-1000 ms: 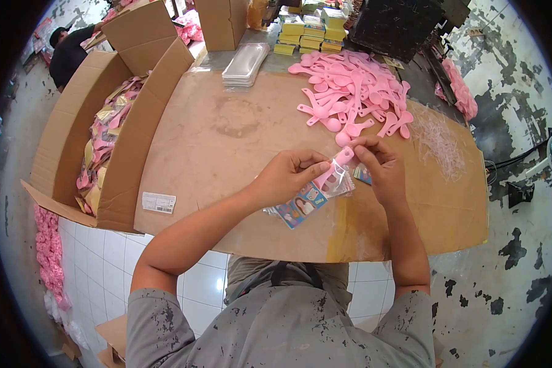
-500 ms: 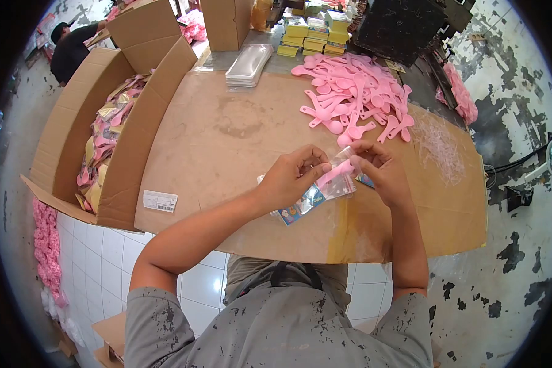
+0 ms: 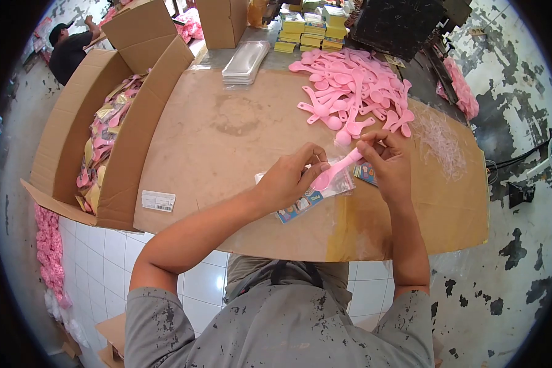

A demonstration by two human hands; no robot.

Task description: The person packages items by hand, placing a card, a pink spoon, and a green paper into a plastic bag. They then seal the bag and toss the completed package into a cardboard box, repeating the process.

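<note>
A pink measuring spoon (image 3: 332, 175) is slanted between my two hands over the cardboard-covered table. My right hand (image 3: 384, 161) is closed on the end of its handle. The round bowl of the spoon lies at the fingertips of my left hand (image 3: 297, 175), which is closed in a pinch on a clear plastic bag (image 3: 342, 186). Behind my left fingers, a blue printed card (image 3: 300, 205) shows through the plastic. Another small blue card pack (image 3: 365, 173) lies under my right hand. My left fingers partly hide the bag's opening.
Loose pink spoons (image 3: 356, 86) are heaped at the back, near stacked cards (image 3: 313, 27) and flat clear bags (image 3: 245, 63). A cardboard box (image 3: 132, 147) of packed spoons stands left. Clear plastic strands (image 3: 438, 147) lie right. Another person (image 3: 70, 52) is at far left.
My right hand has shifted slightly up and now grips the spoon's handle end. The clear film that stretched between my hands has dropped away there, and the spoon's bowl shows at my left fingers.
</note>
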